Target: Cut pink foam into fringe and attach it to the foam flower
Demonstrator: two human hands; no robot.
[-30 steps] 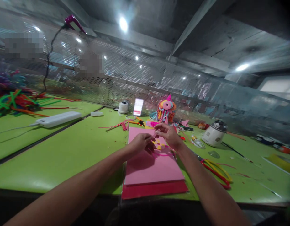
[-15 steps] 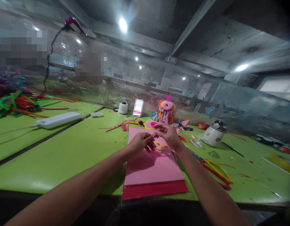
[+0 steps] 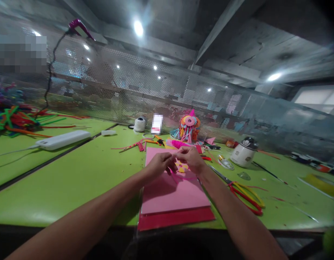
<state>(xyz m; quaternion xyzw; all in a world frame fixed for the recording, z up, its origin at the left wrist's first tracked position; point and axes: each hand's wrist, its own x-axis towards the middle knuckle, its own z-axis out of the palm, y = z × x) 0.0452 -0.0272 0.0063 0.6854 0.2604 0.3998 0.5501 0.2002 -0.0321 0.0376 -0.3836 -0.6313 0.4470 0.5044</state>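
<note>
My left hand [image 3: 163,163] and my right hand [image 3: 190,157] meet fingertip to fingertip above a sheet of pink paper [image 3: 174,198]. Both are closed in a pinch; whatever sits between the fingertips is too small to make out. Just below them a yellow flower-shaped piece [image 3: 182,168] with a pink centre lies on the paper, partly covered by my fingers. A thin bright pink strip [image 3: 183,177] curves beneath my hands. Under the pink paper, a red sheet [image 3: 177,219] shows along the near edge.
Scissors [image 3: 238,193] with red and yellow handles lie at the right, near a white pot [image 3: 244,153]. A tasselled paper ornament [image 3: 190,126] and a thread spool [image 3: 139,124] stand at the back. A white power strip [image 3: 63,139] and coloured pipe cleaners [image 3: 13,121] are left.
My right hand's fingers have drawn down and in, closer to my left fingertips. My left hand stays nearly in place. The whole view has shifted slightly.
</note>
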